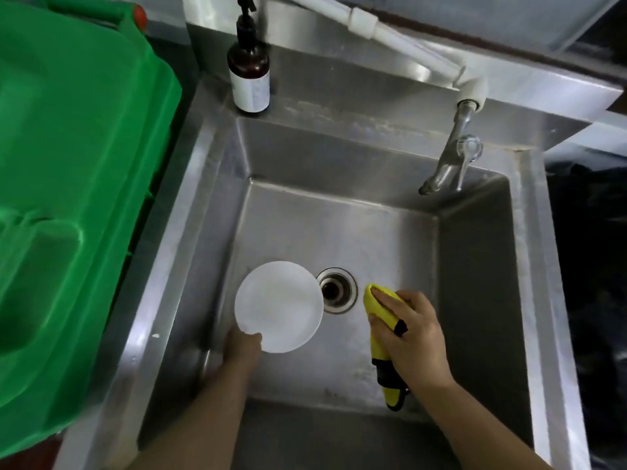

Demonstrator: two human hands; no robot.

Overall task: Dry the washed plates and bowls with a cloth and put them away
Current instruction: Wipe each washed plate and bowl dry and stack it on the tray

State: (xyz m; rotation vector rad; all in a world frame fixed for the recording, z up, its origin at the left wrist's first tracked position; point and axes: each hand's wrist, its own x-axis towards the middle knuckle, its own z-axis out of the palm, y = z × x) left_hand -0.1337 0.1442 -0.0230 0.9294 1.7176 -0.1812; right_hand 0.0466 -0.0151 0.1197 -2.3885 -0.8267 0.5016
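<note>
1. Clearly, the left hand (242, 347) pinches the near rim of the white plate (279, 307); its thumb lies on the upper face and the other fingers are hidden beneath, so their exact lie cannot be told. Holding by the edge leaves the whole face bare for wiping, I judge.
2. Across from it, the right hand (412, 334) has its fingers curled round a bunched yellow cloth (380, 310), whose dark-trimmed tail hangs down toward the near wall. Gathering the cloth into a pad at the fingertips likely makes a firm wiping surface.
3. Plate and cloth are apart, the drain (336, 290) lying between them, so wiping has not yet begun.
4. Both are held over the basin of the steel sink (475, 283), probably so that drips fall into it; the plate sits left of the drain, tilted a little toward the viewer.
5. Further out, a tap (451, 157) hangs over the far right corner, a brown pump bottle (249, 76) stands on the far ledge, and a green plastic bin (74, 164) fills the left.
</note>
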